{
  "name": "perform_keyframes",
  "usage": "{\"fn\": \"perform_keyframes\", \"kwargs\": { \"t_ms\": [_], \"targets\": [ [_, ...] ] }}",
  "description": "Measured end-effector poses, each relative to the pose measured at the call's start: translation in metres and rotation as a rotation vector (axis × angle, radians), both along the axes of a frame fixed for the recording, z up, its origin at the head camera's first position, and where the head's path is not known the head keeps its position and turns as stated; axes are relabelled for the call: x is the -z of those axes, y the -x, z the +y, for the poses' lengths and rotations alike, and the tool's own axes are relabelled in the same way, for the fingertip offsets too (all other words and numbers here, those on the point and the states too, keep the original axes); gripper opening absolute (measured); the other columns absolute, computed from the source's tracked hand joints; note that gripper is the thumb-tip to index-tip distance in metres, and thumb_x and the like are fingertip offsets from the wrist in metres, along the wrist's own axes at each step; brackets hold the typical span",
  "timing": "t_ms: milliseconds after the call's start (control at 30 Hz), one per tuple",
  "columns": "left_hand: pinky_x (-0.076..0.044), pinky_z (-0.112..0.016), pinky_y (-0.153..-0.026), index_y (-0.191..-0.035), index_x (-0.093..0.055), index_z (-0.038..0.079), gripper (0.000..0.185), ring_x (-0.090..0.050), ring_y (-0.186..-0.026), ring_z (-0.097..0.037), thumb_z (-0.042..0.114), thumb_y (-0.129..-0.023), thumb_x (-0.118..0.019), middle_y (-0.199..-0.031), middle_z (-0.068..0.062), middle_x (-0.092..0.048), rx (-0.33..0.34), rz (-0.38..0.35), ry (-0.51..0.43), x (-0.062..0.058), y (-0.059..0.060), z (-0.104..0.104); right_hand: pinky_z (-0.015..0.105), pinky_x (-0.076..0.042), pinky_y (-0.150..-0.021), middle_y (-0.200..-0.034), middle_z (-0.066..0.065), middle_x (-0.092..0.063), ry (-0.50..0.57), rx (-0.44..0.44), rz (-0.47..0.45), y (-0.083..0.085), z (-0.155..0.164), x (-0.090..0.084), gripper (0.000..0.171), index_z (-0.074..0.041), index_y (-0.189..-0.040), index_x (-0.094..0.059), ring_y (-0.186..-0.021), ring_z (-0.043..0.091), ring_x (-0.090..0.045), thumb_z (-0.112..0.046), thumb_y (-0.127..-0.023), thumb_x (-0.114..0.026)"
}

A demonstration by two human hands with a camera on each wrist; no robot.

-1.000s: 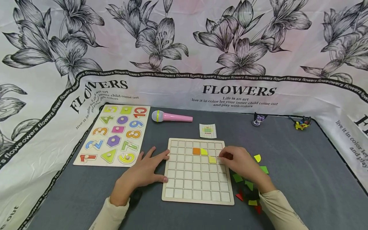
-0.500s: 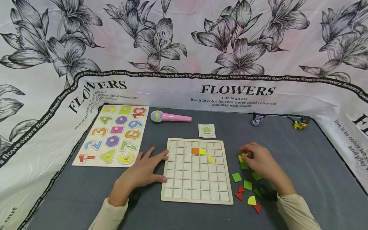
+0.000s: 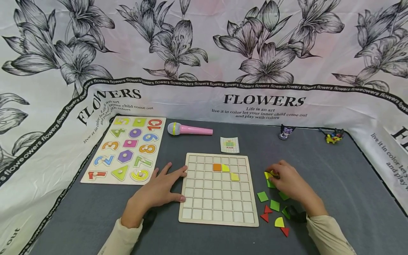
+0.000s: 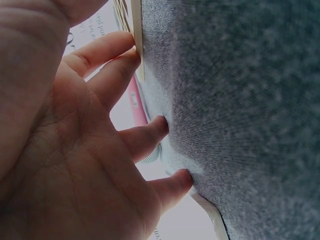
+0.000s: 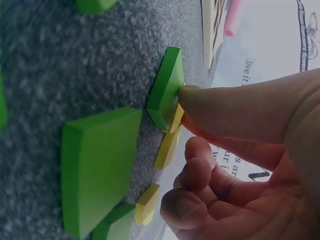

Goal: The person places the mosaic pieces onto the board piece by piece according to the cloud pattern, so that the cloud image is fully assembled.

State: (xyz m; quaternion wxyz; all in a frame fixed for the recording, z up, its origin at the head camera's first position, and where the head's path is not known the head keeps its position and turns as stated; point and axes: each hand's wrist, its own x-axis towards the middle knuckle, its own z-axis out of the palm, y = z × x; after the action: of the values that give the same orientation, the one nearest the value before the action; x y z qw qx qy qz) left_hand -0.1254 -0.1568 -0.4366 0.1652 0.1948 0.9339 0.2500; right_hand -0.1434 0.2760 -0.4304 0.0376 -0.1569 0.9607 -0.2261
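We are bracing the wooden grid board (image 3: 218,189) with our left hand (image 3: 156,191), fingers spread flat against its edge so it stays put, while our right hand (image 3: 290,184) is pinching a green tile (image 5: 167,90) lying against a yellow tile (image 3: 267,175) in the loose pile.

Desk in front of me, dark grey felt top (image 3: 334,184).
White cloth backdrop (image 3: 204,46) behind and along both sides, printed with black lily drawings and "FLOWERS" lettering; light is even and soft, no hard shadows.
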Motion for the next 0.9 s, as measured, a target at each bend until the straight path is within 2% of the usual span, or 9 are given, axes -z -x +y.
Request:
{"fn": "perform_keyframes", "kwargs": {
  "t_ms": [167, 300, 433, 567, 733, 900],
  "targets": [
    [-0.004, -0.072, -0.124, -0.169, -0.037, 0.017, 0.099, -0.013, -0.162, -0.045, 0.041, -0.088, -0.089, -0.157, 0.001, -0.057, -0.009, -0.007, 0.013, 0.0, -0.001, -0.002, 0.053, -0.054, -0.079, -0.099, 0.012, -0.06, 0.02, -0.021, 0.019, 0.0, -0.003, 0.004, 0.017, 0.006, -0.108, -0.075, -0.091, 0.03, -0.059, 0.003, -0.092, -0.08],
    [-0.004, -0.073, -0.124, -0.169, -0.036, 0.018, 0.099, -0.013, -0.162, -0.045, 0.04, -0.089, -0.089, -0.156, 0.002, -0.058, -0.009, -0.005, 0.011, 0.0, -0.002, -0.004, 0.047, -0.052, -0.072, -0.099, 0.011, -0.058, 0.042, -0.015, 0.02, 0.0, -0.006, 0.005, 0.016, 0.002, -0.102, -0.069, -0.086, 0.026, -0.055, 0.003, -0.091, -0.08],
    [-0.004, -0.073, -0.124, -0.169, -0.037, 0.017, 0.098, -0.013, -0.161, -0.046, 0.04, -0.089, -0.089, -0.155, 0.003, -0.059, -0.001, 0.0, -0.004, 0.0, -0.002, -0.005, 0.039, -0.047, -0.064, -0.089, 0.006, -0.057, 0.072, 0.002, 0.006, -0.002, -0.009, 0.003, 0.02, -0.004, -0.097, -0.061, -0.077, 0.021, -0.052, 0.004, -0.092, -0.078],
    [-0.003, -0.072, -0.124, -0.169, -0.037, 0.017, 0.098, -0.012, -0.162, -0.046, 0.039, -0.089, -0.089, -0.156, 0.002, -0.058, 0.005, -0.003, -0.012, 0.0, -0.001, -0.004, 0.034, -0.048, -0.061, -0.088, 0.001, -0.062, 0.111, 0.001, 0.019, -0.006, -0.013, -0.002, 0.018, -0.004, -0.105, -0.066, -0.074, 0.017, -0.055, 0.006, -0.094, -0.077],
    [-0.002, -0.072, -0.125, -0.169, -0.037, 0.017, 0.097, -0.012, -0.162, -0.045, 0.039, -0.089, -0.089, -0.155, 0.003, -0.058, 0.004, 0.0, -0.013, -0.001, -0.001, -0.003, 0.032, -0.053, -0.063, -0.096, -0.001, -0.067, 0.178, -0.06, 0.059, -0.01, -0.023, -0.009, 0.022, -0.004, -0.112, -0.074, -0.077, 0.013, -0.06, 0.008, -0.094, -0.075],
    [-0.002, -0.071, -0.125, -0.169, -0.036, 0.017, 0.098, -0.012, -0.162, -0.045, 0.038, -0.09, -0.089, -0.156, 0.003, -0.058, 0.008, 0.0, -0.015, -0.001, 0.0, -0.001, 0.03, -0.056, -0.063, -0.092, -0.001, -0.069, 0.256, -0.083, -0.043, -0.015, -0.034, -0.012, 0.014, -0.002, -0.111, -0.072, -0.077, 0.014, -0.065, 0.006, -0.099, -0.071]
  ]
}}
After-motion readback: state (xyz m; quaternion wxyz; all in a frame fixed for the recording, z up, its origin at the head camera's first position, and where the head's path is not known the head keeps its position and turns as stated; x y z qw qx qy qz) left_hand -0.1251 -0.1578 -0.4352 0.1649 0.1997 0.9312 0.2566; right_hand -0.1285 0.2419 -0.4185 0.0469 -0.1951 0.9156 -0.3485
